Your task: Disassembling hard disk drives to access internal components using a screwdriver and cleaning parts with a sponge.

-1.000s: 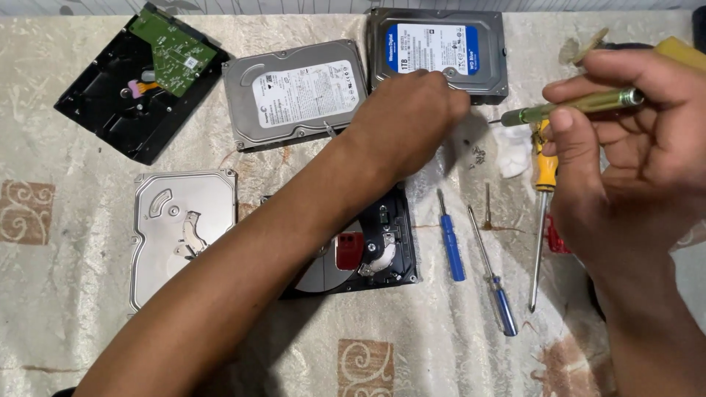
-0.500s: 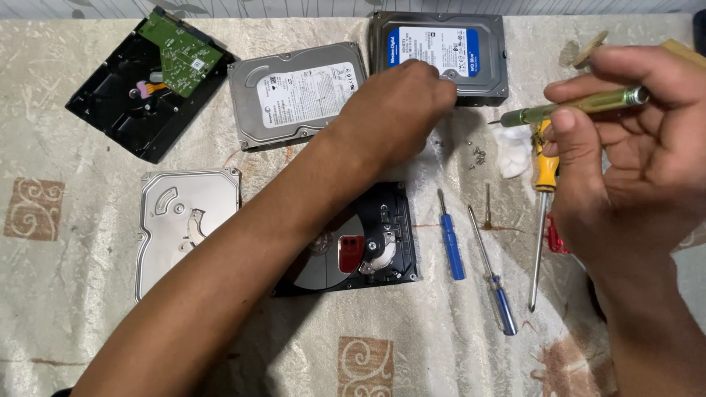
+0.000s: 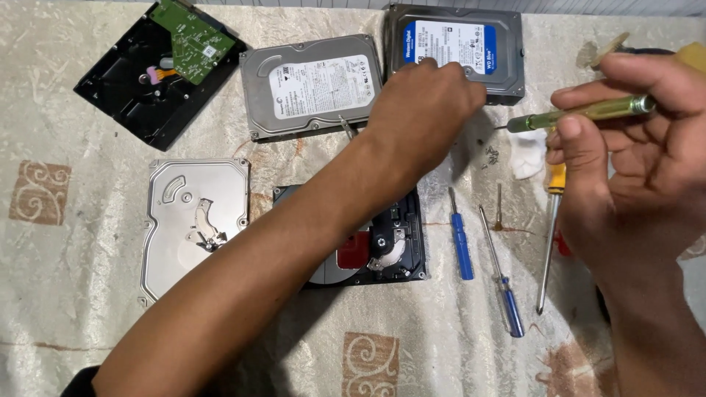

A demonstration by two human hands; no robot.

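1. Since earlier, left hand (image 3: 423, 110) has shifted slightly right, fingers curled, contents hidden, above the opened drive (image 3: 375, 246).
2. Right hand (image 3: 625, 162) clamps the green screwdriver (image 3: 588, 114).
3. Loose screws (image 3: 489, 154) lie on the bench (image 3: 73, 309); picking them up probably needs a fine pinch.
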